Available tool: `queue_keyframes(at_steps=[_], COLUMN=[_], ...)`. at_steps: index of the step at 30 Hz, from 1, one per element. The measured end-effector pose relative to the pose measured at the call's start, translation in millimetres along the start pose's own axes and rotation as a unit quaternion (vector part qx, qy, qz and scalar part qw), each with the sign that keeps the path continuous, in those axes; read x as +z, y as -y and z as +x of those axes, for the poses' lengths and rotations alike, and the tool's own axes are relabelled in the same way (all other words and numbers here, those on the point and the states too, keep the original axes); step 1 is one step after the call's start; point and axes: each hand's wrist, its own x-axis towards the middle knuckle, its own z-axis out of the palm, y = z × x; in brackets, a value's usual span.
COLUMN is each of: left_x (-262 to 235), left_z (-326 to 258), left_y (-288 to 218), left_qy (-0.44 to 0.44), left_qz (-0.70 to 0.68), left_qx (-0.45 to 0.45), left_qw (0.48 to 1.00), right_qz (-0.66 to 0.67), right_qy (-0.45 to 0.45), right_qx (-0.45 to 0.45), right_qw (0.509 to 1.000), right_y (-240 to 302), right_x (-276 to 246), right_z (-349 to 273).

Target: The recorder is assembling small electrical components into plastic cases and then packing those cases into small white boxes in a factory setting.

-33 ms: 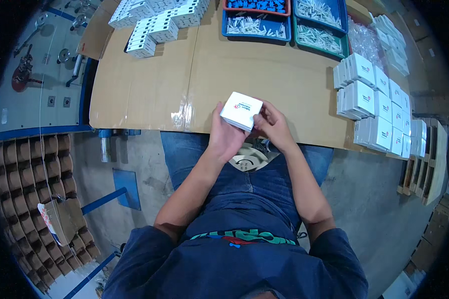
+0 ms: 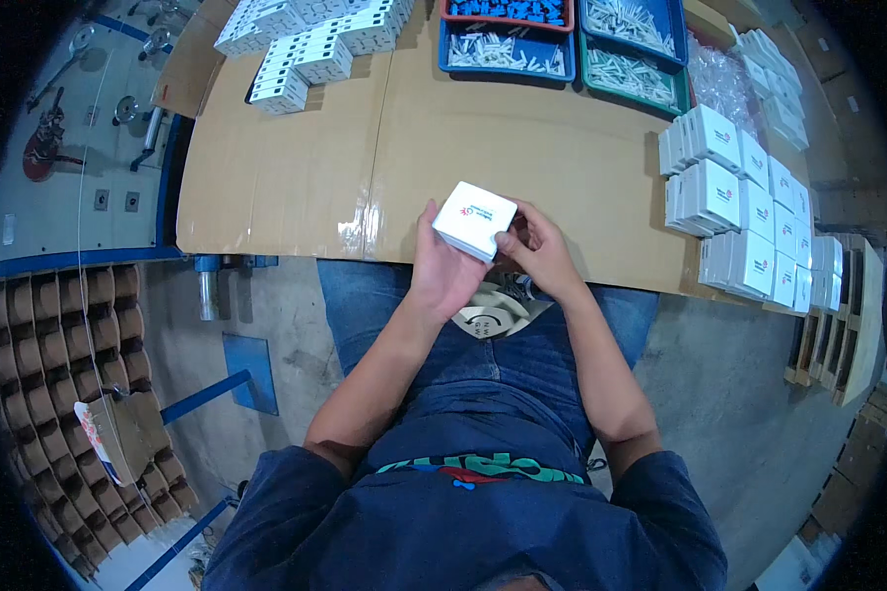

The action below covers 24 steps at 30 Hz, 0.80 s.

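Note:
A small white square box [image 2: 474,219] with a colourful printed mark on its top face is held between my two hands, just above the table's near edge. My left hand [image 2: 442,268] cradles it from the left and below, its thumb along the left side. My right hand [image 2: 540,254] grips the right corner, the thumb pressed on the near right edge and the fingers curled behind. The fingertips under the box are hidden.
The cardboard-covered table [image 2: 276,187] lies ahead. Stacked white boxes [image 2: 719,197] stand on the right; rows of white pieces [image 2: 306,59] sit far left. Blue bins [image 2: 508,54] and a green bin [image 2: 631,84] hold small parts. A divided cardboard crate [image 2: 59,384] is lower left.
The box has tilted and shifted very slightly in my hands, and my right thumb has moved a little along its edge. Everything else stays put.

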Motion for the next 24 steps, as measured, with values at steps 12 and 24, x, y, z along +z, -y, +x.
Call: queue_keyframes(at_steps=[12, 24], left_x=[16, -18], left_z=[-9, 0], left_y=[-6, 18], left_qy=[-0.033, -0.030], left_qz=[0.093, 0.369], left_qx=[-0.012, 0.102], left_qw=[0.995, 0.923], right_qz=[-0.208, -0.154], right_qy=[0.094, 0.091], right_qx=[-0.169, -0.132], right_qw=[0.959, 0.975], right_y=[29, 39], right_x=[4, 7], right_z=[-6, -11])
